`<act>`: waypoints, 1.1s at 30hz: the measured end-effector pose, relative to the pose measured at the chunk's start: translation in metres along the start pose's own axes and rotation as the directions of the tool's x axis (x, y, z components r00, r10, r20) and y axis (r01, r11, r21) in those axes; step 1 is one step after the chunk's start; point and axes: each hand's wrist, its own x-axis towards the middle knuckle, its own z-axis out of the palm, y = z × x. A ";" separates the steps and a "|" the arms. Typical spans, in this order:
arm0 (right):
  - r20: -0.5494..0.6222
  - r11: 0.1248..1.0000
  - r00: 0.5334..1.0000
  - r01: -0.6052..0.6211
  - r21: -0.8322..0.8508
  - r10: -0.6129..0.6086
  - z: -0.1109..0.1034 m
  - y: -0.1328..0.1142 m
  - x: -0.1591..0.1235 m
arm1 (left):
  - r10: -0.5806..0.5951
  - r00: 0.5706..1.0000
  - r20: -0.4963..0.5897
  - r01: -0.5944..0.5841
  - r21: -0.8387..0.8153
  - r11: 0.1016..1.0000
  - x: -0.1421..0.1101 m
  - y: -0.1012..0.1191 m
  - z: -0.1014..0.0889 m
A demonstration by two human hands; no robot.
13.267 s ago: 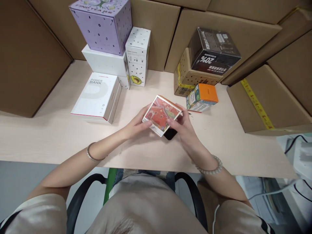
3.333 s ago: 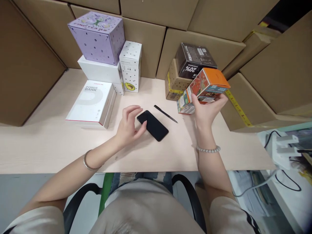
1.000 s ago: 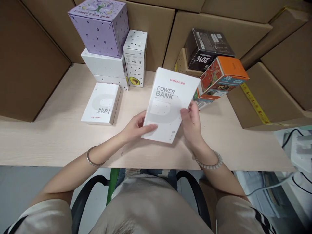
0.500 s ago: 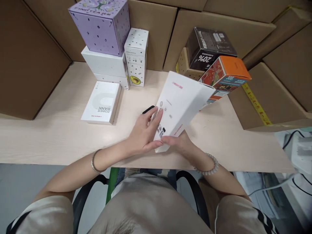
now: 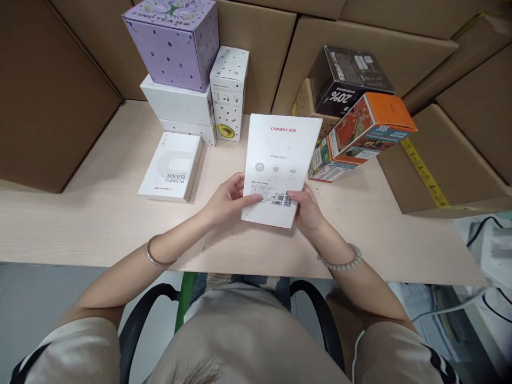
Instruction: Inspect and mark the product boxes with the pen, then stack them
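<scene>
A white power bank box (image 5: pixel 280 160) is held up above the table, its printed back face turned toward me. Small icons, a label block and red brand lettering show on it. My left hand (image 5: pixel 232 200) grips its left edge, thumb on the front face and fingers behind. On the lower right edge, my right hand (image 5: pixel 307 208) is closed the same way, thumb over the label area. The fingers behind the box are hidden. Another white power bank box (image 5: pixel 172 168) lies flat on the table to the left.
Behind stand a purple box (image 5: pixel 172 53) on white boxes (image 5: pixel 178 106) and an avocado-printed box (image 5: pixel 229 93). Right of the held box are a black box (image 5: pixel 348 80) on a brown box (image 5: pixel 306 101) and a tilted orange box (image 5: pixel 366 133). Cardboard walls (image 5: pixel 256 58) enclose the table (image 5: pixel 100 229).
The white box has turned from a tilted side view to face me squarely. My left hand has moved from its front face to gripping its left edge.
</scene>
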 end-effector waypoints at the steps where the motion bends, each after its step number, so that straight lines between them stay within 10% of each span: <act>1: 0.005 1.000 1.000 -0.009 -0.010 0.009 0.000 -0.001 -0.001 | -0.011 1.000 -0.005 0.011 -0.005 1.000 0.000 0.001 0.000; 6: 0.067 0.994 0.992 -0.107 0.037 0.105 0.011 -0.018 -0.008 | -0.177 0.983 0.044 0.180 -0.098 0.979 -0.004 0.005 -0.002; 12: 0.111 0.922 0.936 -0.350 0.167 0.335 0.014 -0.022 -0.004 | -0.447 0.789 0.422 0.532 -0.104 0.840 -0.008 0.016 -0.008; 17: 0.164 0.917 0.921 -0.376 0.137 0.353 0.009 -0.016 0.000 | -0.497 0.757 0.423 0.560 -0.030 0.828 -0.008 0.025 -0.011; 25: 0.086 0.983 0.995 0.065 -0.173 -0.050 0.009 -0.010 -0.010 | -0.153 0.987 0.055 0.156 -0.065 0.986 0.001 0.006 -0.003; 30: 0.204 0.872 0.970 0.212 -0.442 -0.132 0.003 -0.002 -0.014 | 0.120 0.989 -0.080 -0.099 0.229 0.968 0.007 -0.017 -0.021; 33: 0.265 0.789 0.952 0.279 -0.548 -0.153 -0.001 0.000 -0.014 | 0.419 0.908 0.013 -0.373 0.479 0.794 0.011 -0.026 -0.042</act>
